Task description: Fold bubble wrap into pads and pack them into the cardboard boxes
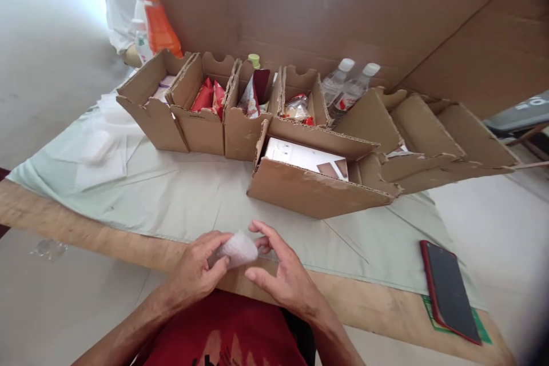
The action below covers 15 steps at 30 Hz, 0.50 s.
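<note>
Both my hands meet at the near edge of the table over a small white crumpled plastic wrapper (239, 249). My left hand (195, 270) pinches it between thumb and fingers. My right hand (283, 271) touches its right side with curled fingertips, the other fingers spread. A pale green cloth (171, 194) covers the wooden table (86, 226) under them. Just beyond stands a low cardboard box (309, 189) holding a white carton (305, 157).
A row of cardboard compartments (201, 120) at the back holds red snack packets (208, 97) and other packs. Water bottles (347, 88), an orange bottle (158, 23), a tall cardboard wall behind. A phone (450, 291) in a red case lies at the right. Clear plastic bags (103, 143) lie at the left.
</note>
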Each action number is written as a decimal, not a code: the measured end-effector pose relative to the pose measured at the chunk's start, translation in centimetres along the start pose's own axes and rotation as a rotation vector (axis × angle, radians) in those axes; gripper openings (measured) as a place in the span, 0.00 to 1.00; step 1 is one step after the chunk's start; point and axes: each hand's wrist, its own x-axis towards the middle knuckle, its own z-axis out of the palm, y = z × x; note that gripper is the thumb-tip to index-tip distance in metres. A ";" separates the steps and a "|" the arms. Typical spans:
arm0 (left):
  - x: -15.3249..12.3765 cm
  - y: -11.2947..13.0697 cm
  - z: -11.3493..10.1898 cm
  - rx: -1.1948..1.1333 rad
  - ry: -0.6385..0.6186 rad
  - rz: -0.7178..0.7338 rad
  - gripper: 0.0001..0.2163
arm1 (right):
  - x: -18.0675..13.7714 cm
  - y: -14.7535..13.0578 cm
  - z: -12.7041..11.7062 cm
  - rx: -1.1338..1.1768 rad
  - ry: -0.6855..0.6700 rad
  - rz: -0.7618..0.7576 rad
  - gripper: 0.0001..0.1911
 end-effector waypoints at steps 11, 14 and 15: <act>2.5 1.1 0.6 -0.205 -0.323 0.104 0.25 | -2.7 -4.4 -10.7 -0.219 0.081 -0.119 0.07; 3.6 0.0 0.1 -0.257 -0.270 0.028 0.26 | -2.5 -6.5 -16.5 -0.152 0.437 -0.066 0.08; 3.9 -0.4 0.3 -0.263 -0.258 0.003 0.25 | -2.0 -7.1 -18.2 -0.150 0.547 -0.042 0.10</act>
